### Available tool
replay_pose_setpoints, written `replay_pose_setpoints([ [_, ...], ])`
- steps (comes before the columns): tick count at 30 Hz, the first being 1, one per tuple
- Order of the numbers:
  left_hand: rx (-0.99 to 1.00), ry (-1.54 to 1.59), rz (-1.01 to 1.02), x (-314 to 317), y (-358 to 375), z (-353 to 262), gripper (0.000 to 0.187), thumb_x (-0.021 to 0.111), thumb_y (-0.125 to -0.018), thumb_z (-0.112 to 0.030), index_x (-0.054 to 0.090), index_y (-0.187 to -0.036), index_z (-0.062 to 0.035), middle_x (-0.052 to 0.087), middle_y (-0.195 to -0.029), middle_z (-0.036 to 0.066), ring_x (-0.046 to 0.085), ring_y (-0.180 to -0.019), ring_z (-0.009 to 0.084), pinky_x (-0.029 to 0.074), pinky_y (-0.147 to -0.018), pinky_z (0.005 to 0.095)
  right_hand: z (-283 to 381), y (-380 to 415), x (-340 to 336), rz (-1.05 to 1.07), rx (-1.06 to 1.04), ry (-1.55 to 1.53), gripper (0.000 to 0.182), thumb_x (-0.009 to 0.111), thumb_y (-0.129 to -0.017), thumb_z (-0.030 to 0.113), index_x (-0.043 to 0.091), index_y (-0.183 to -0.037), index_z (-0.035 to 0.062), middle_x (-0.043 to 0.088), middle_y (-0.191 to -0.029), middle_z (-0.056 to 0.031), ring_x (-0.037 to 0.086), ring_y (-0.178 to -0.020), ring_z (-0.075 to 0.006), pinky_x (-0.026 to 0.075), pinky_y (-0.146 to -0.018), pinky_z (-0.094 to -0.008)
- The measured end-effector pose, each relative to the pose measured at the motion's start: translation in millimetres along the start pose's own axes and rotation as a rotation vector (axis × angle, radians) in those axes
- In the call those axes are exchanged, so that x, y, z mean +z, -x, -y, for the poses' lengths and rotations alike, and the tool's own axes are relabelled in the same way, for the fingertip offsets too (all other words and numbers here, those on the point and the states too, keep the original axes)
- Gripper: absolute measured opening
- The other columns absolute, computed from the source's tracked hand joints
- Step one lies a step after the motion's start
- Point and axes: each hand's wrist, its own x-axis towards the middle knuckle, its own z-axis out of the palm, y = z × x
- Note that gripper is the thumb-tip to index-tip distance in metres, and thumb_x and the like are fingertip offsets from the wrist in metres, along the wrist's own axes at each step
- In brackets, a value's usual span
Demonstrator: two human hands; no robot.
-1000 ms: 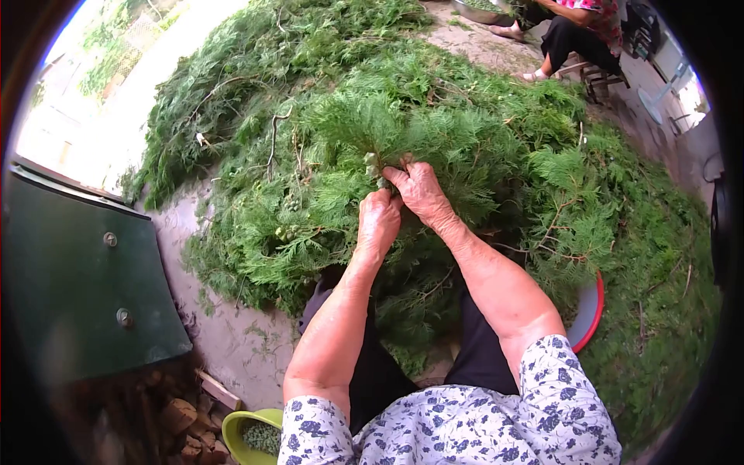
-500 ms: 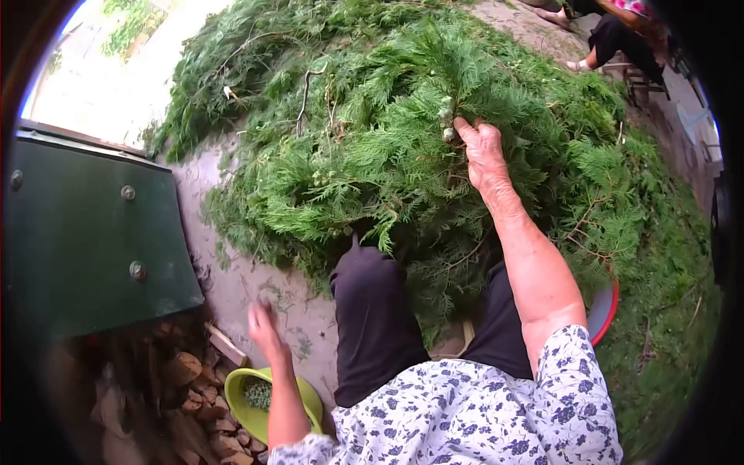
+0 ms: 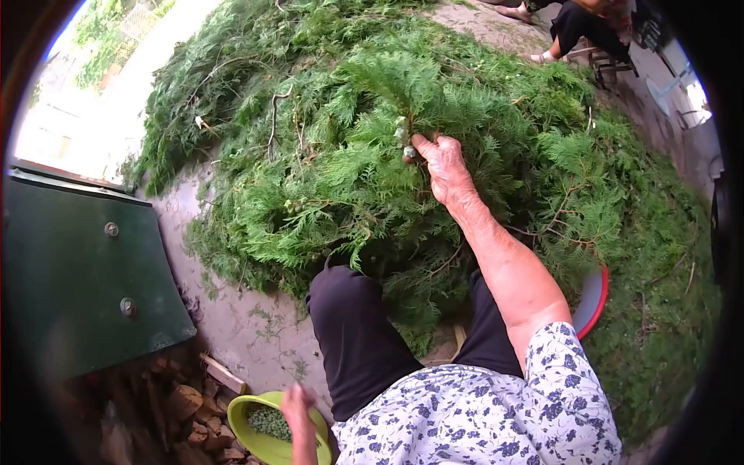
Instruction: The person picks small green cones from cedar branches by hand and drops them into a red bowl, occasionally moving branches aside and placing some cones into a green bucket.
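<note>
Nearest first: left hand (image 3: 297,409) now sits low at the frame's bottom edge, directly over the yellow-green bowl (image 3: 267,434), whose floor is covered in small green seed cones (image 3: 269,421). One second ago both hands worked together at the sprig; half a second ago the left hand was midway down, fingers spread above the bowl. Now it is right at the rim. Its fingers are blurred and partly cut off by the frame, so whether they are open or closed I cannot tell; possibly just emptied, not confirmed.

Beside the bowl, away from the fingers: split firewood (image 3: 186,403), then a dark green metal panel (image 3: 85,271) with bolts. Black trousers (image 3: 353,341) and floral blouse (image 3: 473,418) fill the lap area. A red-rimmed basin (image 3: 593,298) shows past the right elbow.

Further out: right hand (image 3: 443,167), arm extended, fingers closed in a pinch on the stem of a cypress sprig (image 3: 391,85), held upright. Pale green cones (image 3: 403,136) cluster on the stem just beyond the fingertips, unpicked. Grip unchanged across all three frames.

Reading: one pick-and-drop cycle appears complete; sprig is held ready with cones remaining.

Behind the fingers: large heap of cut branches (image 3: 325,194) on concrete ground (image 3: 232,325). Farthest, top edge: another person's legs (image 3: 577,27) at a stool.
</note>
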Motion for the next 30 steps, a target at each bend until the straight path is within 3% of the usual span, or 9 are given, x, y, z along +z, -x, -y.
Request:
replay_pose_setpoints([
  [1, 0.183, -0.04, -0.034, 38, 3, -66, 0.019, 0.055, -0.087, -0.021, 0.052, -0.077, -0.0046, 0.05, -0.068, 0.0, 0.048, -0.06, 0.0108, 0.042, -0.059, 0.0231, 2, 3, 4, 0.004, -0.003, -0.007, 0.017, 0.061, -0.082, 0.012, 0.059, -0.092, -0.0018, 0.061, -0.08, -0.0052, 0.054, -0.064, -0.0134, 0.046, -0.06, -0.0278],
  [3, 0.523, 0.084, 0.036, 104, 13, -157, 0.016, 0.051, -0.09, -0.015, 0.059, -0.092, -0.001, 0.056, -0.076, 0.003, 0.051, -0.065, 0.0099, 0.041, -0.06, 0.0226, 9, 16, 11, 0.045, 0.035, 0.015, 0.015, 0.058, -0.085, 0.011, 0.06, -0.092, -0.0016, 0.06, -0.08, -0.0039, 0.055, -0.067, -0.013, 0.047, -0.065, -0.0281],
  [5, 0.669, 0.239, 0.231, 162, 24, -219, 0.014, 0.054, -0.09, -0.015, 0.058, -0.093, -0.0013, 0.057, -0.078, 0.004, 0.052, -0.063, 0.01, 0.041, -0.057, 0.0231, 10, 19, 11, 0.079, 0.029, 0.039, 0.015, 0.058, -0.085, 0.011, 0.06, -0.092, -0.0021, 0.06, -0.081, -0.0037, 0.055, -0.067, -0.0127, 0.047, -0.064, -0.0276],
  [11, 1.333, -0.091, 0.208, 326, 10, -268, 0.025, 0.061, -0.084, -0.017, 0.052, -0.101, -0.0007, 0.057, -0.083, 0.008, 0.056, -0.072, 0.0162, 0.046, -0.063, 0.03, 15, 31, 21, 0.13, 0.039, 0.043, 0.021, 0.062, -0.081, 0.018, 0.062, -0.092, -0.0002, 0.061, -0.078, -0.0027, 0.052, -0.064, -0.0099, 0.044, -0.059, -0.0266],
  [13, 1.35, -0.138, 0.17, 349, 11, -270, 0.04, 0.066, -0.079, -0.022, 0.046, -0.107, -0.0011, 0.054, -0.087, 0.016, 0.056, -0.083, 0.0316, 0.046, -0.071, 0.0378, 13, 31, 23, 0.126, 0.039, 0.067, 0.022, 0.062, -0.081, 0.018, 0.062, -0.093, -0.0004, 0.061, -0.078, -0.0023, 0.052, -0.066, -0.0096, 0.044, -0.06, -0.0266],
  [17, 1.393, -0.113, 0.151, 364, -1, -271, 0.042, 0.067, -0.078, -0.025, 0.044, -0.107, -0.0044, 0.057, -0.089, 0.015, 0.058, -0.076, 0.0339, 0.046, -0.066, 0.0402, 8, 28, 22, 0.112, 0.065, 0.141, 0.024, 0.063, -0.081, 0.02, 0.062, -0.093, -0.001, 0.061, -0.081, -0.0012, 0.049, -0.072, -0.0085, 0.042, -0.066, -0.0268],
  [23, 1.146, 0.148, 0.551, 364, -12, -286, 0.018, 0.061, -0.085, -0.018, 0.05, -0.081, -0.0049, 0.05, -0.066, 0.001, 0.044, -0.056, 0.0077, 0.038, -0.048, 0.0241, 18, 31, 23, 0.121, 0.088, 0.054, 0.018, 0.061, -0.081, 0.012, 0.063, -0.092, -0.001, 0.062, -0.077, -0.0021, 0.054, -0.065, -0.0097, 0.044, -0.06, -0.0259],
  [25, 0.571, 0.343, 0.818, 354, -8, -291, 0.02, 0.061, -0.086, -0.023, 0.05, -0.077, -0.0087, 0.048, -0.064, -0.002, 0.038, -0.05, 0.0042, 0.031, -0.041, 0.0199, 18, 27, 18, 0.138, 0.092, 0.05, 0.017, 0.06, -0.081, 0.011, 0.063, -0.092, -0.0012, 0.062, -0.077, -0.0024, 0.054, -0.063, -0.0103, 0.044, -0.059, -0.026],
  [30, 0.33, 0.396, 0.936, 349, -23, -294, 0.022, 0.061, -0.085, -0.028, 0.051, -0.077, -0.0113, 0.047, -0.063, -0.003, 0.038, -0.046, 0.0032, 0.024, -0.035, 0.0174, 21, 29, 20, 0.188, 0.094, 0.004, 0.014, 0.059, -0.083, 0.01, 0.062, -0.091, -0.0016, 0.062, -0.077, -0.0031, 0.054, -0.062, -0.0105, 0.045, -0.057, -0.0264],
])
